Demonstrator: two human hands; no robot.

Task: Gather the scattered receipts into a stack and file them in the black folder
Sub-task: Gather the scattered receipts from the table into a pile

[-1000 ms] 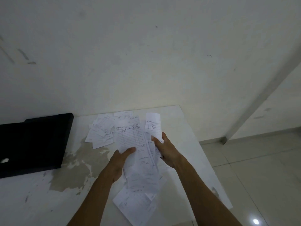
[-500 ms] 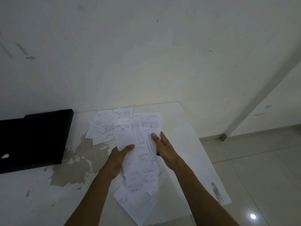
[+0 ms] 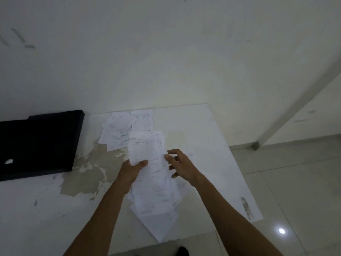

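Note:
My left hand (image 3: 132, 169) grips a loose stack of white receipts (image 3: 147, 150) by its lower left edge, thumb on top, above the table. My right hand (image 3: 180, 163) hovers just right of the stack with fingers spread, holding nothing. Several more receipts (image 3: 156, 209) lie fanned out under the held ones, toward the near edge. A further pile of scattered receipts (image 3: 120, 128) lies at the back of the table near the wall. The black folder (image 3: 38, 143) lies flat at the left side of the table, apart from both hands.
The white table (image 3: 206, 137) has worn, peeling patches left of my hands, and its right edge drops to a tiled floor (image 3: 295, 191). A pale wall (image 3: 166, 61) stands right behind the table.
My right hand has let go of the receipts and drawn a little to the right with its fingers open. The left hand still holds the stack. The camera has tilted down slightly.

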